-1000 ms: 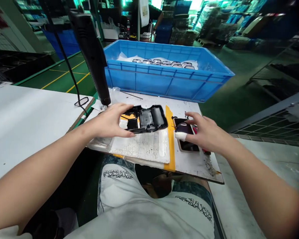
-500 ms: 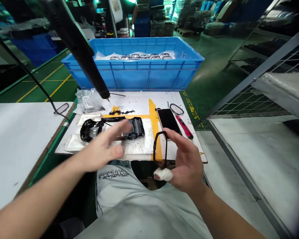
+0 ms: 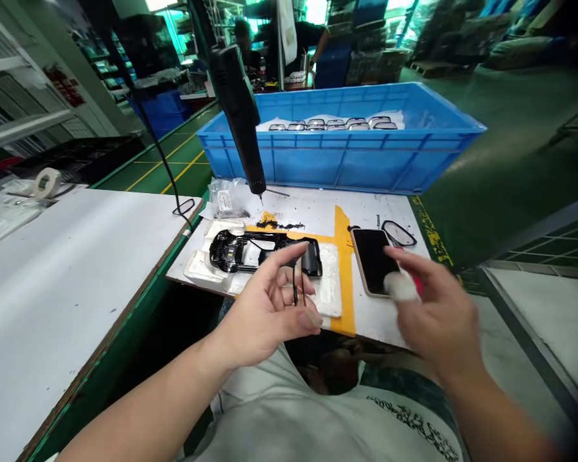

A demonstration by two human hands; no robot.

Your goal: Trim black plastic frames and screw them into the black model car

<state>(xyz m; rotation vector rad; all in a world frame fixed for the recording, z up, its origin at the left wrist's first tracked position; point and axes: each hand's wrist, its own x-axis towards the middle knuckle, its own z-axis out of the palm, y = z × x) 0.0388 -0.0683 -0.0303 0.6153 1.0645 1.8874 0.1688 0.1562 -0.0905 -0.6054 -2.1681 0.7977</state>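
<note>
My left hand holds a thin black ring-shaped frame upright between thumb and fingers, and we see it nearly edge-on. My right hand, slightly blurred, is over the right side of the table with its bandaged thumb and forefinger apart. Between them shows part of a red utility knife, mostly hidden by the hand. A phone with a dark screen lies just left of those fingertips. Behind my left hand, a glossy black plastic housing rests on white foam blocks.
An electric screwdriver hangs tip down over the table. Black screws lie scattered near yellow tape. Another black frame is at the back right. A blue crate with several frames stands behind, beside a plastic bag.
The black frame has passed from my right hand to my left. My right hand has moved right, to the phone and knife. The view has turned left.
</note>
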